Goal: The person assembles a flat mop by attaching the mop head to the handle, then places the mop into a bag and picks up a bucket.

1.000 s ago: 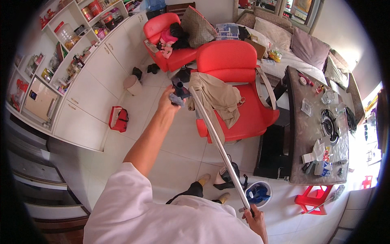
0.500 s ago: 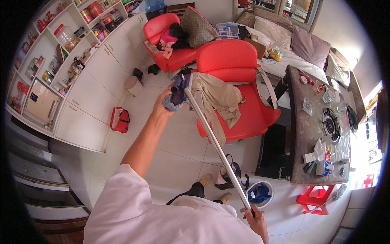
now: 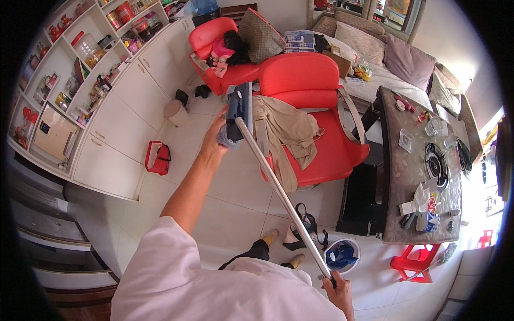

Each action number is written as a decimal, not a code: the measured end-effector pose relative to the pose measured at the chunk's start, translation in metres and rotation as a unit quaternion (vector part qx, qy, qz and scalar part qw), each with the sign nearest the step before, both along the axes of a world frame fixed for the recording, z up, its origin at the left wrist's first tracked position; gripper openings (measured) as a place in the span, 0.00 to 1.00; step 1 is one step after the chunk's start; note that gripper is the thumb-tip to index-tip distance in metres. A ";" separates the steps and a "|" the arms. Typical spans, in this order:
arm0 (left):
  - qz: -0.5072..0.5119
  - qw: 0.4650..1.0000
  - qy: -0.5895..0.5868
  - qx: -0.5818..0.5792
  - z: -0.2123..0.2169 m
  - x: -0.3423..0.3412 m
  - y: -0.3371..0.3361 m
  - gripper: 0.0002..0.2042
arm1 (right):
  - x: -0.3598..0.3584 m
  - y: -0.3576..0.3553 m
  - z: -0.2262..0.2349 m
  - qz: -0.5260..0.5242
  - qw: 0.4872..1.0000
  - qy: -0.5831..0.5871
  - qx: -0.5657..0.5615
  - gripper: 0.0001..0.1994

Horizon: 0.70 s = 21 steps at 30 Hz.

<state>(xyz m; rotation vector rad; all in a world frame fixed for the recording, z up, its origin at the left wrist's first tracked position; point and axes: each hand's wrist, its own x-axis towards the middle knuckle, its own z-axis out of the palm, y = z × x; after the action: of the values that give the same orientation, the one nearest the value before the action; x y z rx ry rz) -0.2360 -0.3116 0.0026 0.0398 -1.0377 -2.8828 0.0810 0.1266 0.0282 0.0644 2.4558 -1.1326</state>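
My left hand (image 3: 218, 136) reaches out and grips the flat mop head (image 3: 238, 111), blue on top with a grey fringe, raised in front of a red armchair (image 3: 310, 101). The mop's long metal pole (image 3: 278, 195) slants down to the lower right, where my right hand (image 3: 340, 289) holds its end. A beige garment (image 3: 286, 131) lies draped over the armchair's seat just right of the mop head.
White cabinets and open shelves with jars (image 3: 101, 69) run along the left. A red bag (image 3: 158, 158) and a small white bin (image 3: 174, 111) sit on the tiled floor. A dark table (image 3: 415, 176) with a gas burner stands at the right; a blue bucket (image 3: 341, 255) is near my feet.
The mop head has risen and turned from lying low toward the floor to upright, and my left hand has shifted with it, now grasping its lower fringe.
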 end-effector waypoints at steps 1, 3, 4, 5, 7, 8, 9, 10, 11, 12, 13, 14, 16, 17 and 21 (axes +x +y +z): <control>0.007 1.000 0.003 -0.002 0.000 0.001 0.001 0.22 | 0.000 0.000 0.000 0.001 1.000 0.004 0.010 0.07; 0.028 1.000 0.005 -0.003 0.000 0.000 0.004 0.22 | 0.001 -0.001 0.000 0.003 1.000 0.013 0.023 0.07; 0.041 0.999 0.003 -0.003 0.001 -0.001 0.005 0.22 | 0.001 -0.001 0.001 0.006 0.999 0.018 0.026 0.07; 0.054 0.999 0.001 -0.002 0.002 -0.002 0.006 0.22 | 0.000 -0.002 0.002 0.008 0.999 0.022 0.030 0.07; 0.070 0.997 0.006 0.012 0.004 0.000 0.009 0.22 | -0.002 -0.008 0.013 -0.004 0.999 0.009 0.032 0.07; 0.078 0.997 0.008 0.019 0.005 0.001 0.009 0.23 | -0.003 -0.010 0.016 -0.010 0.999 0.003 0.032 0.07; 0.078 0.997 0.009 0.019 0.005 0.000 0.008 0.23 | -0.004 -0.010 0.016 -0.010 0.999 0.003 0.031 0.07; 0.078 0.997 0.010 0.021 0.004 -0.001 0.007 0.23 | -0.003 -0.010 0.016 -0.010 0.999 0.003 0.030 0.07; 0.077 0.997 0.011 0.022 0.003 -0.002 0.006 0.23 | -0.003 -0.010 0.016 -0.010 0.999 0.004 0.030 0.07; 0.059 0.998 0.024 0.026 0.003 0.001 0.004 0.22 | -0.001 -0.008 0.013 -0.001 0.999 0.016 0.030 0.07; 0.038 0.998 0.037 0.031 0.002 0.005 0.004 0.21 | 0.002 -0.003 0.006 0.007 0.999 0.029 0.030 0.07; 0.018 0.998 0.050 0.035 0.002 0.006 0.003 0.20 | 0.002 -0.002 0.004 0.015 0.999 0.042 0.029 0.07; 0.027 0.998 0.040 0.032 0.001 0.003 0.005 0.20 | 0.001 -0.009 0.012 -0.002 0.999 0.030 0.021 0.07; 0.032 0.998 0.035 0.030 0.000 0.001 0.005 0.20 | 0.000 -0.011 0.015 -0.011 1.000 0.024 0.017 0.07; -0.037 0.993 -0.004 0.111 0.000 -0.002 0.004 0.20 | 0.003 -0.012 0.011 0.003 0.999 0.029 0.029 0.07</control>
<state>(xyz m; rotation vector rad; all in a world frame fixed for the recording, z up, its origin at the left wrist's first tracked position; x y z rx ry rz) -0.2379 -0.3080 0.0024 0.0257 -0.7309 -3.0538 0.0840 0.1149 0.0393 0.0420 2.5379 -1.0736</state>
